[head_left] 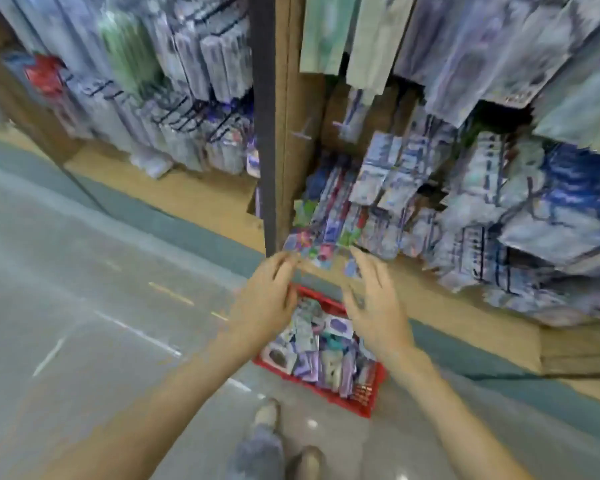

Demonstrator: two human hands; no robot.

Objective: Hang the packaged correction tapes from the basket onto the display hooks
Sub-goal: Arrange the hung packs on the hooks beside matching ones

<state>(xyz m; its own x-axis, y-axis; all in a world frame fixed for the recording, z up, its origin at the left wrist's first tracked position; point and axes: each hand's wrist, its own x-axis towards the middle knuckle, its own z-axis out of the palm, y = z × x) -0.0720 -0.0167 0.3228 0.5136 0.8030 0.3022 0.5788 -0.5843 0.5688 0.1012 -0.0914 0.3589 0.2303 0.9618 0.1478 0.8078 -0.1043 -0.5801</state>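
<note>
Through the head camera I see both hands lifted in front of the lowest row of hanging packets on the display, just beside the dark upright post. The picture is quite blurred.

The left hand has its fingers bent, and the fingertips reach the left edge of that colourful row. I cannot tell whether it really pinches a packet or only touches it. The right hand has its fingers mostly straight and a little spread. A small blue packet sits just at its fingertips, and I cannot say if it is held.

The red basket stands on the floor below and between the two hands, close to the wooden base of the display. It is filled with the packaged correction tapes, lying in a loose pile, mostly purple, white and blue. At the bottom of the view I see the person's shoe, near the basket's near corner.
</note>
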